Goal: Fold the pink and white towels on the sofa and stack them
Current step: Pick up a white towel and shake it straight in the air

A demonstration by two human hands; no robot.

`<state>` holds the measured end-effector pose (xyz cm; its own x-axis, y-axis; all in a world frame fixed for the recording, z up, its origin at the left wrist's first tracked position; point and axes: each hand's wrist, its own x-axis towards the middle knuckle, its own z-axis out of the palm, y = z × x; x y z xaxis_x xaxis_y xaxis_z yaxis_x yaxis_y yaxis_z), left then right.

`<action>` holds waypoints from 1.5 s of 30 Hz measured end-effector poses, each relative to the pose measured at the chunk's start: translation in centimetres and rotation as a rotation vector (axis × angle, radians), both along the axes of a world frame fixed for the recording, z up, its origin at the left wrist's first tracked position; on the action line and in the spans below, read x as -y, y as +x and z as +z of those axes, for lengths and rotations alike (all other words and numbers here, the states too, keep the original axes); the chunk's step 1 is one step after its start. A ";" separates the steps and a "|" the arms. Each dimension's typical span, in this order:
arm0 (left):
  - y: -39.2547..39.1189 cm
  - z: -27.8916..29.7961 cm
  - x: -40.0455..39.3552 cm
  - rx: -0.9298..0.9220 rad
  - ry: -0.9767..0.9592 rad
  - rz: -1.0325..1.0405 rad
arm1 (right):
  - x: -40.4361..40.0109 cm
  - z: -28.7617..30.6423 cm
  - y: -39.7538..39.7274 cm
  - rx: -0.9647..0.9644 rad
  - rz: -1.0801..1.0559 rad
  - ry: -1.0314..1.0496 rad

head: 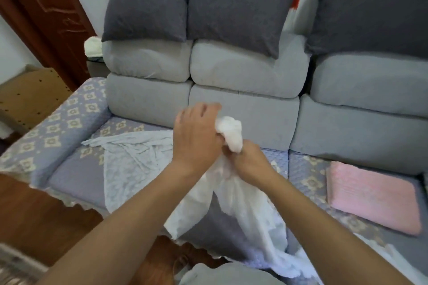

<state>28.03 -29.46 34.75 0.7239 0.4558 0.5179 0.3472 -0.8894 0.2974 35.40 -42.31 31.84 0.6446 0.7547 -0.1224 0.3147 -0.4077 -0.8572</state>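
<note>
Item 1, fingers: left hand (196, 136) curled over a bunched upper end of the white towel (234, 194), clenched round it, knuckles up; fingertips hidden behind the cloth, so exact pinch can't be told. Item 2: right hand (250, 162) just below and at 4 o'clock of the left, touching it, fingers tucked into the same towel and gripping it; tips hidden in folds. Item 3: white towel, gathered wad sticking up betw. the two hands at approx. centre frame, remainder hanging down in loose drapes toward 6 o'clock, lower edge trailing over the seat front. Item 4: both forearms bare, entering from 7 and 5 o'clock. Item 5: second thin pale cloth (129, 157), crumpled, spread on the seat at 9 o'clock of the hands, partly under the left wrist. Item 6: pink towel (370, 196), folded to a flat rectangle, lying on the seat at 4 o'clock, well apart from the hands. Item 7: sofa (243, 113), grey back cushions, seat under a lilac patterned cover. Item 8: three dark grey pillows (236, 7) propped along the top, 11 to 1 o'clock. Item 9: brown door (46, 18) at 10 o'clock; cardboard box (30, 95) at 9 o'clock.
</note>
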 end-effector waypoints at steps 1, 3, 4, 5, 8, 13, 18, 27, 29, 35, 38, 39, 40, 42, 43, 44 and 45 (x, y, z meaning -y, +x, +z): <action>0.3 0.7 -0.5 0.018 -0.171 0.069 | -0.2 1.5 1.0 -0.017 -0.149 0.023; -0.2 0.5 -1.7 -0.001 -0.557 0.021 | 0.3 5.0 3.7 -0.128 -0.277 0.118; -0.7 0.1 -1.9 -0.040 -0.679 -0.070 | 1.0 6.9 4.7 -0.197 -0.259 0.195; -1.1 -0.6 -1.8 -0.105 -0.777 -0.161 | 1.6 9.0 5.3 -0.245 -0.219 0.273; -1.0 -3.4 -0.4 -0.302 -0.964 -0.264 | 2.4 13.8 6.0 -0.299 -0.181 0.426; 0.7 -8.3 0.3 -0.355 -0.841 -0.075 | 4.3 18.1 7.0 -0.319 -0.362 0.585; 1.8 -6.8 -0.6 -0.084 -0.813 0.021 | 8.6 17.5 11.2 -0.309 -0.696 0.656; 4.6 8.9 0.2 -0.349 -0.400 -0.693 | 9.0 8.9 7.5 0.404 -0.107 0.121; 4.4 9.4 1.7 -0.453 -0.362 -0.759 | 5.9 6.7 5.7 0.337 0.213 -0.049; 2.0 1.1 -2.2 -0.778 -0.178 -0.182 | 7.4 6.6 8.6 0.551 -0.221 0.008; 0.1 -3.9 -4.6 -0.383 -0.312 0.147 | 7.0 9.1 7.0 0.702 -0.342 0.140; -0.8 -4.9 -5.2 -0.258 -0.344 0.217 | 6.9 9.6 6.7 0.710 -0.386 0.185; -1.9 -5.8 -5.9 -0.157 -0.385 0.286 | 7.1 10.0 6.7 0.712 -0.430 0.227; -4.2 -6.5 -7.9 -0.055 -0.499 0.437 | 8.2 10.8 7.7 0.696 -0.548 0.310; -5.4 -6.6 -9.3 -0.040 -0.535 0.509 | 8.8 11.3 8.6 0.683 -0.626 0.343; -6.6 -6.6 -10.7 -0.040 -0.538 0.571 | 9.5 11.6 9.7 0.682 -0.713 0.353; -7.7 -6.4 -12.1 -0.053 -0.518 0.617 | 10.2 11.8 11.0 0.698 -0.806 0.336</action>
